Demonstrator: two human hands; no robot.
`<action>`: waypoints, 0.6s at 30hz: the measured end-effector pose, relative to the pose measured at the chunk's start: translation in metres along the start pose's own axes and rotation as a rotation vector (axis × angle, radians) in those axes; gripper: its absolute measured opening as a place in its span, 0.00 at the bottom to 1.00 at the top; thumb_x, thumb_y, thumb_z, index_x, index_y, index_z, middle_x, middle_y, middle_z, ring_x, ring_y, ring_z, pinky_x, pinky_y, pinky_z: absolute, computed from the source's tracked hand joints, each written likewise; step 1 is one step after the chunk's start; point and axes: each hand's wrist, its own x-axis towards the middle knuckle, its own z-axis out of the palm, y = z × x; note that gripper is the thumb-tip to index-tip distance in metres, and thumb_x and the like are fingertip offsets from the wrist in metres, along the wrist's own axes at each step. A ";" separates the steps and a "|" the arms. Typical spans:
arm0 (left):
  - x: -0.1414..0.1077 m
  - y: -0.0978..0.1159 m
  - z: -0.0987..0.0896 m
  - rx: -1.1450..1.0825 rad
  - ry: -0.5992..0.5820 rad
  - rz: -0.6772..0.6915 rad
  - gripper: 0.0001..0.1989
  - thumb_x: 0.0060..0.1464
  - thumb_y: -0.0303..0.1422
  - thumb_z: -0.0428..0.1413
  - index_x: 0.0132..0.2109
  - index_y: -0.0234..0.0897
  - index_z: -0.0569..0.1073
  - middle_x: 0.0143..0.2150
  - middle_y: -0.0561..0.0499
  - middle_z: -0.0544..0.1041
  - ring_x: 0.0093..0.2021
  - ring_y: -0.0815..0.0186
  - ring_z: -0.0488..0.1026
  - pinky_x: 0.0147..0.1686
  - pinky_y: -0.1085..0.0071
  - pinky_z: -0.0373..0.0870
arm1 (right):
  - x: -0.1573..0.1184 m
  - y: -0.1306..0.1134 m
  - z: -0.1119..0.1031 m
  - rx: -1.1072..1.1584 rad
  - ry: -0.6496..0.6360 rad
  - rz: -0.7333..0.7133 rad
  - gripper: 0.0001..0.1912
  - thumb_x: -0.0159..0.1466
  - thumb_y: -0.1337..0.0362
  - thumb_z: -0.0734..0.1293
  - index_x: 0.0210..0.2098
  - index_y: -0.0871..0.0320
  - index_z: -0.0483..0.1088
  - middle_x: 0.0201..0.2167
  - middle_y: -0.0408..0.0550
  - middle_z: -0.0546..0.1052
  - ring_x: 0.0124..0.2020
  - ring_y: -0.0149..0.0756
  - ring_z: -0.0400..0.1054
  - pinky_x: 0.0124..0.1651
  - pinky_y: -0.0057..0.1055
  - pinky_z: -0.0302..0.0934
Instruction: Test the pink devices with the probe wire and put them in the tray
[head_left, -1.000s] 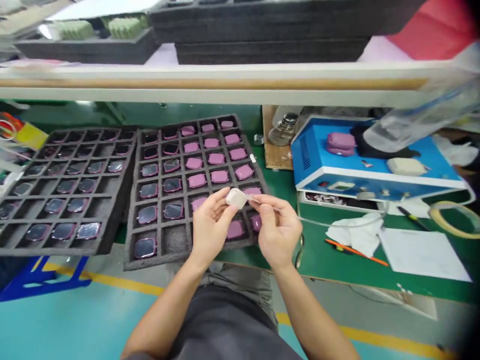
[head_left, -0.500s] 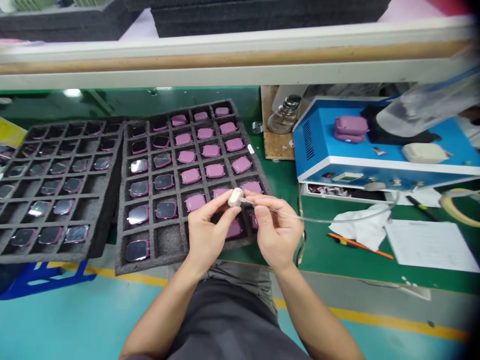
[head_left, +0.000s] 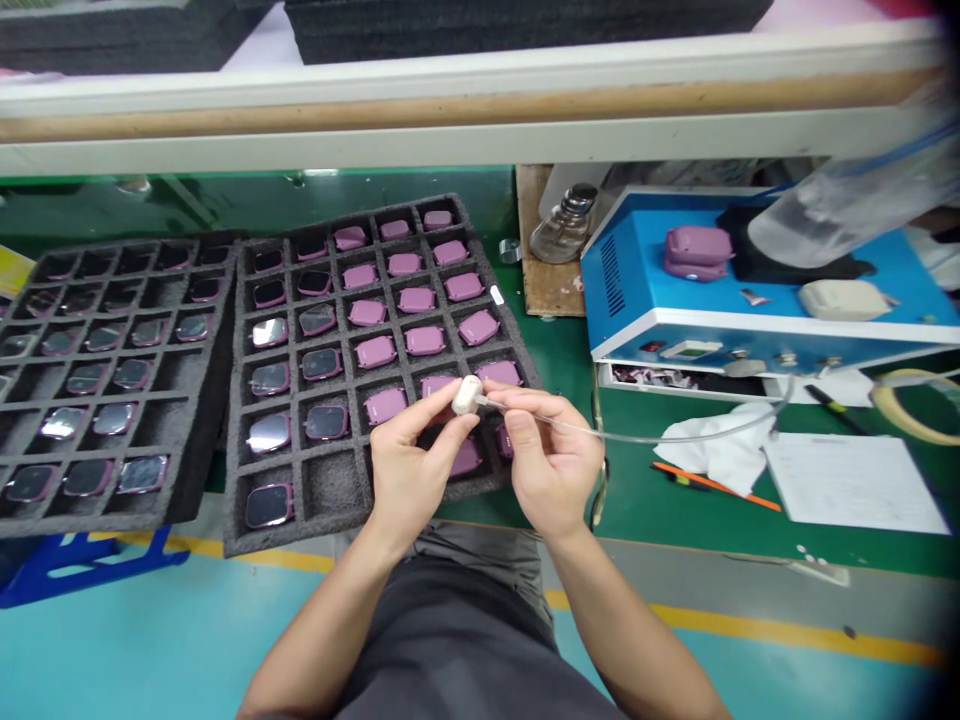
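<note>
Between thumb and forefinger, my left hand (head_left: 412, 465) grips a small cream-coloured piece (head_left: 467, 395) above the near right part of a black foam tray (head_left: 335, 482). My right hand (head_left: 556, 458) pinches the end of a thin clear tube (head_left: 660, 438), whose tip meets the right side of the cream piece. The tube runs right toward a blue machine (head_left: 637, 265). Purple watch-like cases (head_left: 376, 351) and dark-screened ones (head_left: 327, 422) sit in the tray's compartments beneath and beyond my hands.
A second foam tray (head_left: 169, 490) lies at the left. Purple parts (head_left: 698, 252) and a cream case (head_left: 844, 299) rest on the machine. Nearby are a glass bottle (head_left: 566, 225), white cloth (head_left: 720, 450), orange stick (head_left: 716, 486) and paper (head_left: 855, 482). A shelf edge (head_left: 450, 140) crosses above.
The view has shifted slightly, so the trays and machine appear a little further left. Both hands keep their hold, with the tube tip still at the cream piece.
</note>
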 end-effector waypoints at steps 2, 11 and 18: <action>0.000 0.000 0.000 0.012 -0.002 0.011 0.16 0.54 0.31 0.68 0.51 0.44 0.84 0.49 0.51 0.85 0.47 0.57 0.83 0.54 0.62 0.80 | 0.000 0.000 0.000 0.021 -0.004 -0.001 0.04 0.69 0.64 0.69 0.40 0.53 0.78 0.41 0.49 0.83 0.48 0.43 0.79 0.57 0.45 0.73; 0.003 -0.004 -0.002 0.046 0.004 0.023 0.17 0.53 0.35 0.68 0.51 0.44 0.84 0.50 0.49 0.84 0.50 0.55 0.82 0.57 0.59 0.78 | 0.004 -0.002 0.002 0.021 -0.010 0.000 0.04 0.69 0.63 0.68 0.40 0.54 0.77 0.40 0.49 0.83 0.48 0.42 0.80 0.54 0.41 0.75; 0.007 -0.006 -0.005 0.118 0.023 0.039 0.17 0.54 0.37 0.68 0.52 0.44 0.83 0.51 0.50 0.84 0.49 0.55 0.82 0.57 0.58 0.78 | 0.011 -0.002 0.005 0.061 -0.023 -0.008 0.05 0.69 0.63 0.68 0.40 0.55 0.77 0.41 0.49 0.84 0.47 0.40 0.80 0.51 0.37 0.76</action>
